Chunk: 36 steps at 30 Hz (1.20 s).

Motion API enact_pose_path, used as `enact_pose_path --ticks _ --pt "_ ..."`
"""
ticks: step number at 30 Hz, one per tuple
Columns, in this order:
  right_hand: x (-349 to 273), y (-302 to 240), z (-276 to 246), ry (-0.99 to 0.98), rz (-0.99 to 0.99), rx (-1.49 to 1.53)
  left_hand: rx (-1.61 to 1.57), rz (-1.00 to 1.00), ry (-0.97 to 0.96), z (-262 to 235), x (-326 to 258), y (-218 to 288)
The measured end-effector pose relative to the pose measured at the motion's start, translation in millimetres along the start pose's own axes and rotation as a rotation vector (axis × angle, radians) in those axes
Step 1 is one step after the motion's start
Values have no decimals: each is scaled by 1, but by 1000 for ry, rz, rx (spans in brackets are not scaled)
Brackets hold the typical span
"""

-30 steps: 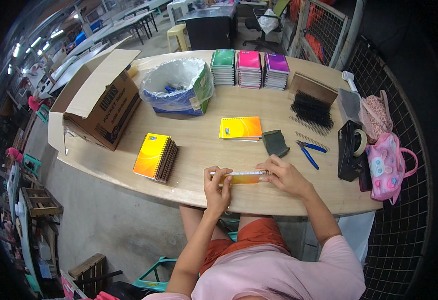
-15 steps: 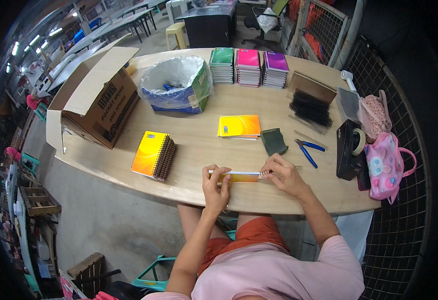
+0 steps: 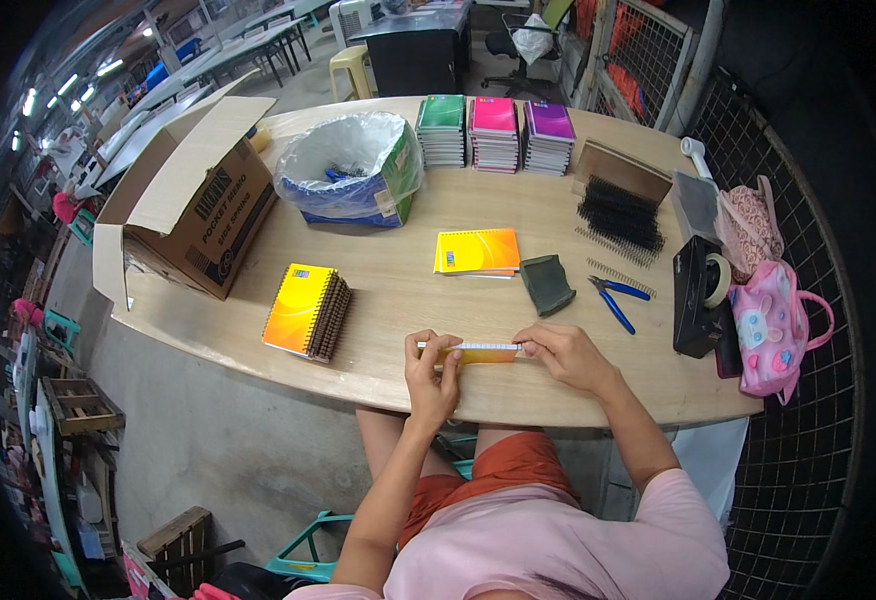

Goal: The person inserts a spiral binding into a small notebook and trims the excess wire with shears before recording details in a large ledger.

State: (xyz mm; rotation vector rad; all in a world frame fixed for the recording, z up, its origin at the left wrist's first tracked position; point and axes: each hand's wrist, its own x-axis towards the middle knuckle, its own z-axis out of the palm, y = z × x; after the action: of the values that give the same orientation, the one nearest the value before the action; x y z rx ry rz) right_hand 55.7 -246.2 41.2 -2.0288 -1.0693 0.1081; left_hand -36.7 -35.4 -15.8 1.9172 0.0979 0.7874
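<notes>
The left hand (image 3: 433, 375) holds a small yellow-orange notebook (image 3: 486, 355) near the middle of the bench (image 3: 388, 260)'s front edge. Its fingers are bent over the upper side and the thumb presses the face which is turned to the person, so the left end of the notebook is mostly covered. The notebook stands tilted on its side, with a thin white strip of its pages upward, and the rest of its cover cannot be seen well.

The right hand (image 3: 563, 357) is at the right end of the notebook. Its thumb and index finger are brought narrowly together there, and the other fingers are curled; whether a piece of coil is between the tips, I cannot tell. The left forearm rises almost straight from the lower edge of the view, while the right one comes slantwise from the pink sleeve (image 3: 680, 530).

Toward the left edge of the bench, the inside of the carton (image 3: 223, 215) is mostly hidden by its flaps. In the plastic-lined box (image 3: 353, 205) near the far edge, the dark contents are hard to make out. The black coils (image 3: 620, 220) toward the right edge overlap so much that single ones are difficult to separate.
</notes>
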Motion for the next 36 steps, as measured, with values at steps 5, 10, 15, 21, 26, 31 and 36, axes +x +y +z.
enact_pose_path --ticks 5,10,15,21,26,31,36 --pt "2 -7 6 75 -28 -164 2 12 2 0 -1 -3" --pt "2 -14 12 154 -22 -166 -4 8 8 1 -1 -3" --pt "4 -22 14 157 -97 -280 28 35 8 0 -1 -4" --pt "6 -20 18 160 -161 -367 17 38 13 -1 -1 -2" --pt "6 -23 18 130 -104 -396 12 39 9 -1 -2 -4" --pt "6 -25 20 159 -35 -385 13 56 3 0 -2 -5" --pt "19 -10 -6 84 -174 -420 14 53 -5 -1 -4 -8"
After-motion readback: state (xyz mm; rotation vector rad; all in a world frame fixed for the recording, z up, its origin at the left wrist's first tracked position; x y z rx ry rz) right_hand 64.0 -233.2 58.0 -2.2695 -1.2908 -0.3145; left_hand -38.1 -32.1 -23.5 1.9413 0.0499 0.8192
